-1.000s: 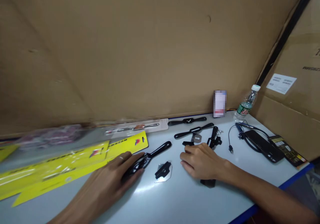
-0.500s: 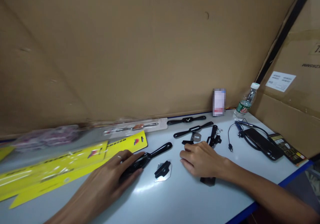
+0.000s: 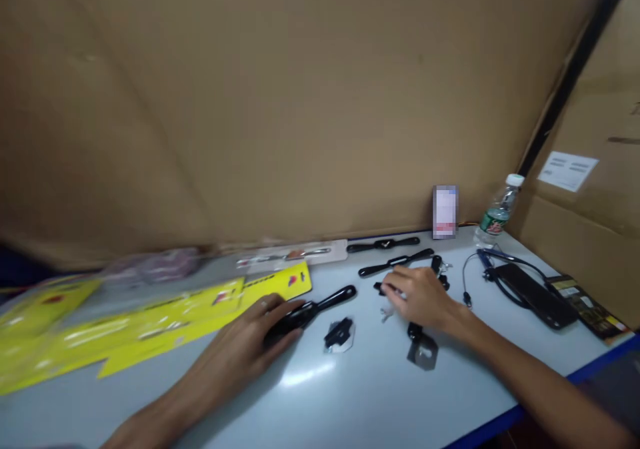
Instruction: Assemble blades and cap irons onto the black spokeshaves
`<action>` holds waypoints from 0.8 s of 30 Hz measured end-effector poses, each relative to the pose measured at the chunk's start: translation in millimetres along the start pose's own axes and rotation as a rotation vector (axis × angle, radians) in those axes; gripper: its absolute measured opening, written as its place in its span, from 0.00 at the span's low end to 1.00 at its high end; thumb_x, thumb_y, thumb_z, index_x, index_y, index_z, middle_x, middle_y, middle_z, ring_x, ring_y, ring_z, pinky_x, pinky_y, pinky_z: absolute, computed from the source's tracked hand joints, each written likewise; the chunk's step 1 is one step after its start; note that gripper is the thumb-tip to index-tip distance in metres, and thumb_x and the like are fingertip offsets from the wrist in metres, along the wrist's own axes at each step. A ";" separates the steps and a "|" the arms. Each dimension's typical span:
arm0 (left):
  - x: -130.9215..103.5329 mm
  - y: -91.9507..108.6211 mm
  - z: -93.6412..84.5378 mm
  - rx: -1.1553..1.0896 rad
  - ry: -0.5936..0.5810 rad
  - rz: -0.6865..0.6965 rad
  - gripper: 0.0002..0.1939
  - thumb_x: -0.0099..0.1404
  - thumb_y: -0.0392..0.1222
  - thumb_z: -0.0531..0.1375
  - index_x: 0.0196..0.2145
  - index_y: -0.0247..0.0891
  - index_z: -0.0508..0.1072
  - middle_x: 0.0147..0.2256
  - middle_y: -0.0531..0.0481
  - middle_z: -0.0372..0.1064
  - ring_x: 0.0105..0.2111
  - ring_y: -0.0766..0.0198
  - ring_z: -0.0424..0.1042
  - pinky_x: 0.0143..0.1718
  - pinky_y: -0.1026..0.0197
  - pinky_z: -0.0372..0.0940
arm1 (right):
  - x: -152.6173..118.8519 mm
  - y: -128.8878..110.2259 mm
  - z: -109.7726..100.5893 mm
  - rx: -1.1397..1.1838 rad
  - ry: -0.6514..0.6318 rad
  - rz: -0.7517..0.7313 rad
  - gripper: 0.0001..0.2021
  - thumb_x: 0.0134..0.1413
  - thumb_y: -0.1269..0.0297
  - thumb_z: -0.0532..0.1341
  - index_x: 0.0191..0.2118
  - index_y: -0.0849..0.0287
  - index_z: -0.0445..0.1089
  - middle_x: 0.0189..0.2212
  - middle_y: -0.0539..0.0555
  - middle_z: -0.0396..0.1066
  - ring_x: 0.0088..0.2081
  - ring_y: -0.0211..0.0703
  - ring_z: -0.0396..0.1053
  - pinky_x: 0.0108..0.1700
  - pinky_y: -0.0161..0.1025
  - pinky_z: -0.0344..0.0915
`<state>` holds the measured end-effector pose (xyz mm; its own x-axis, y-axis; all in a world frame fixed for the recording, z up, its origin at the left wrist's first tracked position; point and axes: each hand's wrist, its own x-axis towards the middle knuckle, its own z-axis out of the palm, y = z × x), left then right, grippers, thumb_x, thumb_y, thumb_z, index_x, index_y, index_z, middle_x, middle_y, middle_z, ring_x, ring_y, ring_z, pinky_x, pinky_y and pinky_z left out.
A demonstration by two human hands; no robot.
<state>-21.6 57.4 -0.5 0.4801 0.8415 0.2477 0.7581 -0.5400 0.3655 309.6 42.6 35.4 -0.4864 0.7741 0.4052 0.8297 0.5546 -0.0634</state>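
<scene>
The left hand (image 3: pixel 253 339) is wrapped around a glossy black tool (image 3: pixel 311 310), just below the centre of the frame; its slim handle with a holed end points to the upper right. The right hand (image 3: pixel 417 295) is bent over a small dark part (image 3: pixel 380 289) right of centre, fingertips at it; whether they grip it cannot be told.

At left lie bright yellow cards (image 3: pixel 277 289) under clear, shiny plastic. They carry black lettering, too blurred to read, and a red-and-blue emblem near the hanging slot. Behind them, a pale card (image 3: pixel 337 251) carries a metallic tool in clear packaging, beside a crumpled plastic bag (image 3: pixel 173 264) with purplish contents.

A white label (image 3: pixel 569 171) with rows of unreadable print is stuck on the brown cardboard box (image 3: pixel 595 235) at right. The clear bottle (image 3: pixel 493 225) has a white cap and a green label with red and white marks. Next to it stands an upright phone (image 3: pixel 445 212), its screen pixelated. A dark printed packet (image 3: pixel 593 309) lies beside a flat black device (image 3: pixel 537 295) at the right.

Two slender black tools (image 3: pixel 397 262) rest near the back of the smooth, pale desk (image 3: pixel 310 409). A black fitting (image 3: pixel 339 332) sits on a shiny angular plate between the hands, and a dark metal plate (image 3: pixel 423 352) with an opening lies below the right hand.
</scene>
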 end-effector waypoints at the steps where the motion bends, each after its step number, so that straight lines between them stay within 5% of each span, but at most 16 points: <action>1: -0.1 4.0 -1.5 -0.001 -0.012 -0.008 0.24 0.72 0.55 0.53 0.55 0.38 0.75 0.47 0.40 0.71 0.44 0.47 0.75 0.46 0.45 0.72 | -0.1 3.8 0.8 0.014 0.025 0.010 0.11 0.67 0.70 0.56 0.37 0.60 0.76 0.34 0.54 0.77 0.32 0.41 0.72 0.33 0.38 0.56; 9: -1.8 26.4 -7.1 -0.014 -0.100 -0.060 0.19 0.73 0.45 0.55 0.59 0.41 0.70 0.48 0.42 0.68 0.45 0.52 0.72 0.48 0.47 0.70 | -3.7 -7.5 3.9 0.120 0.032 -0.057 0.13 0.69 0.69 0.54 0.37 0.60 0.76 0.31 0.54 0.73 0.31 0.42 0.69 0.33 0.39 0.58; 13: -4.2 30.1 -3.8 -0.058 -0.090 -0.056 0.19 0.72 0.42 0.57 0.59 0.41 0.70 0.49 0.42 0.68 0.46 0.50 0.72 0.49 0.45 0.71 | -8.6 -39.8 3.6 0.121 -0.066 -0.164 0.11 0.69 0.68 0.55 0.44 0.59 0.76 0.37 0.56 0.73 0.38 0.48 0.71 0.36 0.41 0.64; 18: -3.9 31.1 -6.0 -0.142 -0.085 -0.049 0.22 0.68 0.35 0.59 0.59 0.43 0.70 0.48 0.44 0.70 0.47 0.51 0.73 0.49 0.47 0.71 | -11.7 -64.7 6.7 0.101 -0.100 -0.294 0.18 0.70 0.66 0.56 0.60 0.64 0.69 0.51 0.62 0.75 0.52 0.57 0.69 0.51 0.53 0.70; 24: -2.8 32.5 -8.0 -0.187 -0.048 -0.044 0.16 0.66 0.31 0.60 0.51 0.40 0.74 0.46 0.45 0.73 0.46 0.52 0.73 0.49 0.48 0.71 | -15.3 -59.7 0.9 0.145 -0.161 -0.351 0.15 0.71 0.68 0.53 0.57 0.61 0.72 0.53 0.60 0.76 0.50 0.55 0.70 0.52 0.55 0.69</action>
<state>-1.8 37.3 17.9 0.4726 0.8613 0.1865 0.6858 -0.4923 0.5361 267.3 -2.1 32.1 -0.7795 0.5613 0.2779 0.5637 0.8222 -0.0795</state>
